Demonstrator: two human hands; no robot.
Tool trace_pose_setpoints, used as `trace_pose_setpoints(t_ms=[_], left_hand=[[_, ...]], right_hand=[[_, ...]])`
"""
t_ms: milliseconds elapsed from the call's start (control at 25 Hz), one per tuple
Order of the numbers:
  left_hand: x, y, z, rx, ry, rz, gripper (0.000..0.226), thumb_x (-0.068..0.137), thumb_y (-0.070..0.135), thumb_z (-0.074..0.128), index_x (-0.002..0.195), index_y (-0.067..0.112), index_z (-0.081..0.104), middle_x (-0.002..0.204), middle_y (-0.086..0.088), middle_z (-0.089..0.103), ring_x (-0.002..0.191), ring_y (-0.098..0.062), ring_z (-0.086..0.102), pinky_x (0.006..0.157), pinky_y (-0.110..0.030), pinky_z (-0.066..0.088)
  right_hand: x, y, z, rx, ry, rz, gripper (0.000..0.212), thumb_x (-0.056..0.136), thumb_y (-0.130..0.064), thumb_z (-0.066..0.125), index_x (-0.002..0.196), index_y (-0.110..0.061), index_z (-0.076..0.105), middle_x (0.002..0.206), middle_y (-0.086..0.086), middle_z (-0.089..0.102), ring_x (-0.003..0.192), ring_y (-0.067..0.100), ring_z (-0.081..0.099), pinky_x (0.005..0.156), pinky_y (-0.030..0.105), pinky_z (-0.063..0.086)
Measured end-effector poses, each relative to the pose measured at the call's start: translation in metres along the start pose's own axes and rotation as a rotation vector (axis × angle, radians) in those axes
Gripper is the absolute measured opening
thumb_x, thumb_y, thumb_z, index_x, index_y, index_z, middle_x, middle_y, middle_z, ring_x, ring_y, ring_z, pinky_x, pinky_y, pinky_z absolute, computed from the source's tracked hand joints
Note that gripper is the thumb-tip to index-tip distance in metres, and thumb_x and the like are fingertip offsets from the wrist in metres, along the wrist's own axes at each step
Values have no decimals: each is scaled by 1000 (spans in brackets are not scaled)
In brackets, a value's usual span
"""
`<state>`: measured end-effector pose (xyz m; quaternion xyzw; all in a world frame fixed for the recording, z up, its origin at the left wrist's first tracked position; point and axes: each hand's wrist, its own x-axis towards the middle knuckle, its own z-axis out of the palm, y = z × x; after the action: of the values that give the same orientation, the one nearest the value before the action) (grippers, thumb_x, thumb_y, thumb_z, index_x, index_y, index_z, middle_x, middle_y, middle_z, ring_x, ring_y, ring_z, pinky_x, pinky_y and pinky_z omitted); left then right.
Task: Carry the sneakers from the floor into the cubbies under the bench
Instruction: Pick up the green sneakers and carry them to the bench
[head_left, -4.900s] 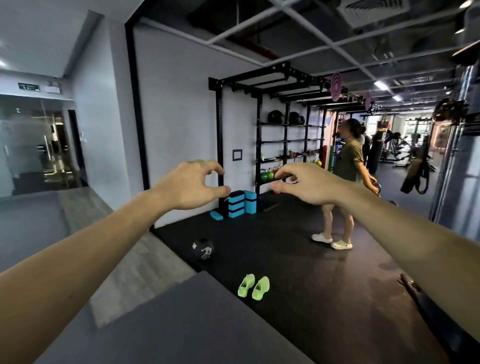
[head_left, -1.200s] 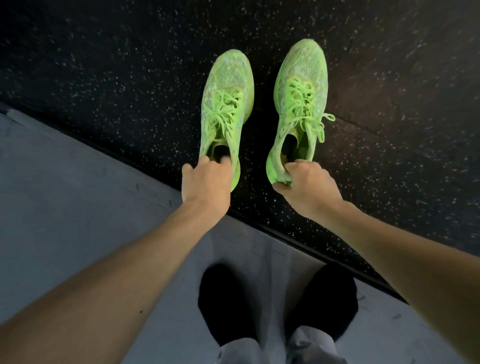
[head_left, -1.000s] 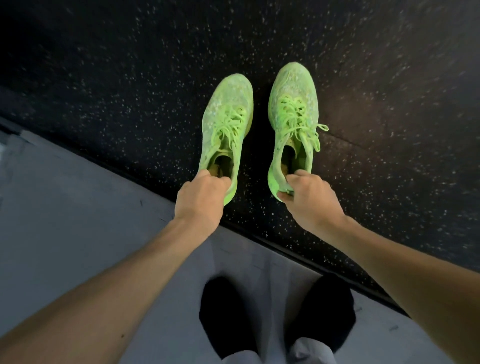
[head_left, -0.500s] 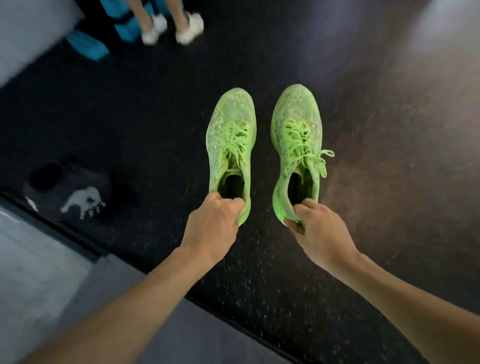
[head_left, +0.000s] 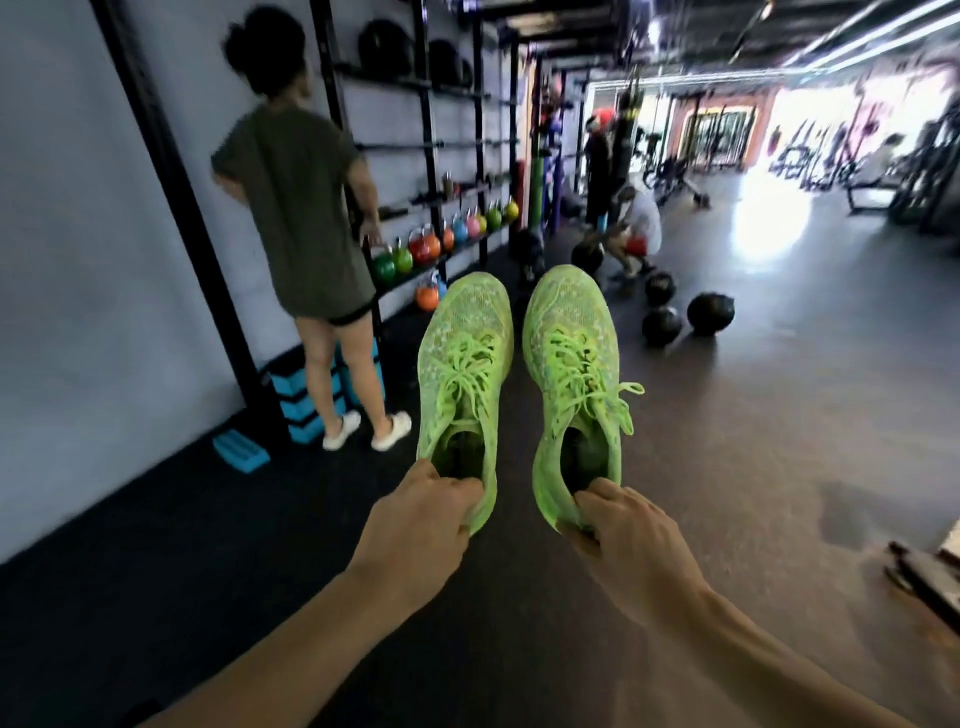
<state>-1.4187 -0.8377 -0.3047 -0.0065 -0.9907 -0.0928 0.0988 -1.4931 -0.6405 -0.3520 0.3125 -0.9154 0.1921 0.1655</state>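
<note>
Left hand (head_left: 421, 525) pinches the left sneaker (head_left: 465, 379) at its heel collar; right hand (head_left: 631, 535) likewise pinches the right sneaker (head_left: 571, 374). Mesh uppers look light and soft; the heel is likely the firmest hold.

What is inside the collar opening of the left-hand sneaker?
The left hand pinches the left sneaker at its heel, fingertips hooked over the collar. Beyond them the opening shows only dark lining; the toe interior is covered by the upper.
</note>
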Motion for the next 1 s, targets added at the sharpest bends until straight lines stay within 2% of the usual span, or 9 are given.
trace_pose_setpoints(t_ms=[80,160,280,360,440,520,720,880,1000], left_hand=[[12,14,-61,13,70,27,7,89,20,54,92,23,48,92,6,44,89,-13,44,73,-32,47],[19,28,-109,1,121,29,17,88,21,54,81,25,39,88,5,41,81,-13,45,70,-31,47],[25,54,-179,77,197,59,23,88,26,54,81,31,32,97,5,47,92,-15,52,78,-31,40],[28,67,-214,116,260,91,24,87,27,54,80,32,32,95,5,47,94,-17,52,70,-31,31],[30,84,-249,99,292,168,31,83,23,57,73,30,28,84,2,41,84,-22,52,61,-30,30],[31,100,-271,75,312,235,30,82,20,59,73,29,31,79,0,40,78,-23,50,57,-30,31],[33,140,-300,12,413,417,32,80,22,63,73,29,33,84,-2,47,83,-25,53,59,-32,38],[26,174,-311,-85,484,576,22,76,25,67,77,23,45,83,-2,46,86,-30,55,63,-35,46],[9,211,-317,-161,486,743,24,75,24,68,75,21,44,81,-7,51,81,-35,57,61,-39,49]], right_hand=[[27,-13,-64,-32,40,-8,16,92,-36,54,93,-22,61,94,-7,55,92,19,57,70,29,40],[45,-24,-121,-79,76,-9,20,94,-38,50,96,-21,60,98,-6,55,96,19,56,72,31,41],[65,-38,-201,-134,148,-13,22,95,-40,48,98,-21,59,101,-6,55,100,19,55,70,30,37],[72,-44,-241,-168,183,-1,23,94,-41,48,95,-21,58,101,-5,55,100,21,56,68,30,36],[73,-52,-280,-182,223,-2,23,93,-41,51,90,-18,57,98,-2,56,97,25,58,67,32,40],[70,-62,-310,-182,248,16,23,92,-39,53,88,-16,57,97,0,57,95,28,58,70,36,45],[39,-77,-374,-333,307,104,20,93,-34,52,95,-15,57,106,5,56,102,31,56,75,37,44],[-11,-92,-412,-421,354,261,23,94,-35,52,90,-12,56,103,8,56,97,34,57,66,34,36],[-69,-104,-445,-513,376,412,24,94,-35,51,89,-12,55,102,9,55,94,35,56,65,35,36]])
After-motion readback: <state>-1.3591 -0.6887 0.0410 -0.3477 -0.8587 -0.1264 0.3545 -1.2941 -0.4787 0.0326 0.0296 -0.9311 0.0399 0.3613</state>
